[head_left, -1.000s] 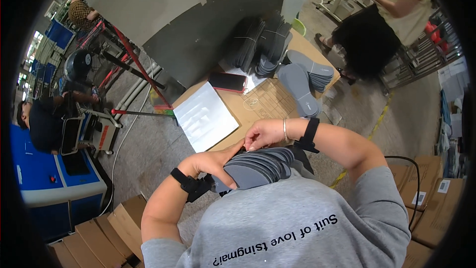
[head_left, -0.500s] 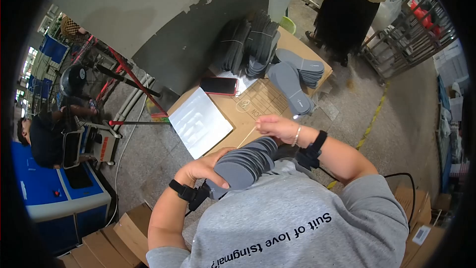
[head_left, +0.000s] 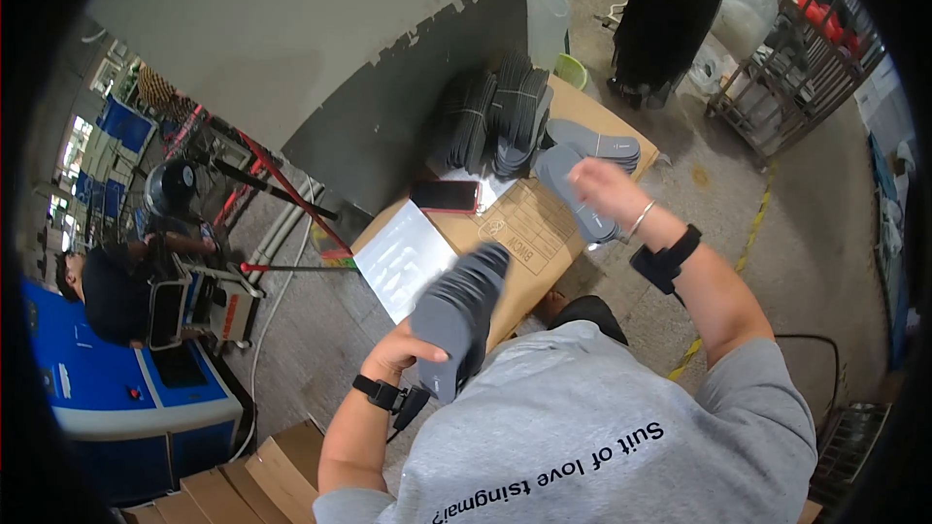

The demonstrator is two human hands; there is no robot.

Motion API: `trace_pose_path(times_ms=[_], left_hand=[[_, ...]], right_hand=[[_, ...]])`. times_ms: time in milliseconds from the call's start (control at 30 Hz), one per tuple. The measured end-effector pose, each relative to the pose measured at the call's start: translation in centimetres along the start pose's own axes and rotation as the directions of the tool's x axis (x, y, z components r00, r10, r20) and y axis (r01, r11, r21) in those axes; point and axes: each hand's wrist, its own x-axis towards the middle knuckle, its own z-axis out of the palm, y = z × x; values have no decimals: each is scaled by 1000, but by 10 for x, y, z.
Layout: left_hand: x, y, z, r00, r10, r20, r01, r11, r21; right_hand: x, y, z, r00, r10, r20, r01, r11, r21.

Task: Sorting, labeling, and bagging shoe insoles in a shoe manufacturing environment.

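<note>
My left hand [head_left: 403, 347] is closed around one end of a thick stack of grey insoles [head_left: 449, 315], held tilted in front of my chest and a little blurred. The thumb lies across the top insole. My right hand [head_left: 612, 192] is over a pile of loose grey insoles [head_left: 558, 167] on the cardboard box [head_left: 519, 272]. Its fingers are curled and smeared by motion; I cannot tell whether it touches or holds anything. Another fanned pile of insoles [head_left: 614, 147] sits just beyond. Farther back stand banded bundles of dark insoles [head_left: 519, 112].
A phone [head_left: 447, 196] with a red edge and a shiny white sheet [head_left: 403, 257] lie on the box. A grey wall panel [head_left: 417, 78] rises behind. One person [head_left: 670, 24] stands at the far right near a metal rack [head_left: 777, 87]; another [head_left: 116, 291] is at the left.
My right hand, which was pulling a thin band beside the stack, has moved away and right to the loose insoles. The stack in my left hand has turned more upright.
</note>
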Motion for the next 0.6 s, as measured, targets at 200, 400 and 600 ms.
trace_pose_path(times_ms=[200,400,600], left_hand=[[6,6,-9,935,307,-177,-354,844,-402],[14,10,17,924,346,-159,-378,779,-500],[13,31,18,965,186,-183,-225,948,-225]], right_hand=[[5,7,85,883,190,429,-337,893,298],[-8,0,133,842,195,503,-441,786,434],[11,3,98,848,263,460,-475,763,438]])
